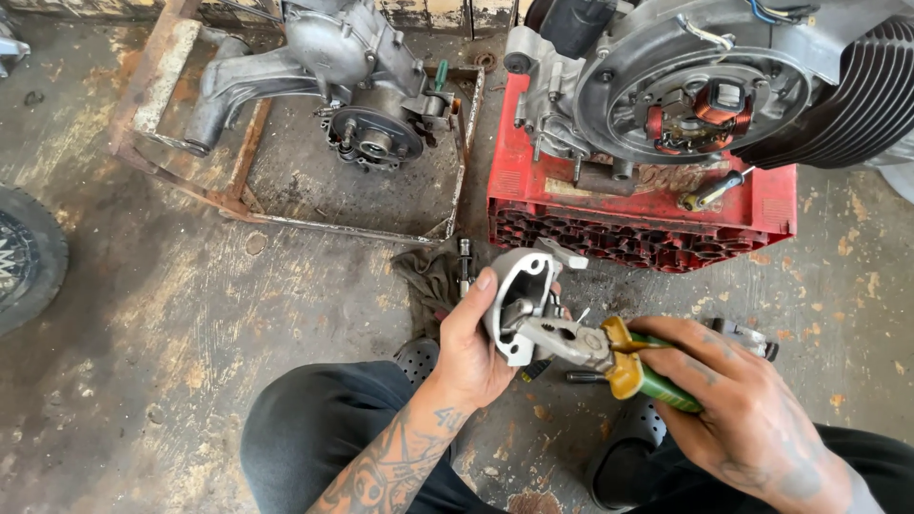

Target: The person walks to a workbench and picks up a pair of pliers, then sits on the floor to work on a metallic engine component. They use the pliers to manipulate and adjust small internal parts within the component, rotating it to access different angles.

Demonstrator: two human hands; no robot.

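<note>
The left hand [471,347] is wrapped around a small grey cast-metal housing [522,295], thumb along its rim, holding it just above the person's lap with its open mouth turned toward the right. The right hand [738,405] is clenched on the green and yellow grips of a pair of pliers [590,347], whose nose reaches into the housing's opening and appears to bite on a small part inside; what it pinches is too small to tell. To do this well, I judge the housing should be kept braced and unmoving while the pliers work in line with the opening, with a square grip so the nose does not slip and score the casting. Below the hands lie a dark rag [433,276] and a few loose bolts on the stained concrete floor [190,314], so a dropped piece could roll among them. Just beyond, a red plastic crate [609,214] carries an engine [705,90] with its copper-wound coil plate exposed, a screwdriver [709,190] lying on the crate's front edge. To the far left another engine casing [352,86] sits in a rusty steel frame [238,195]; a tyre [29,257] shows at the left edge. Open floor lies mainly to the left of the knees.
</note>
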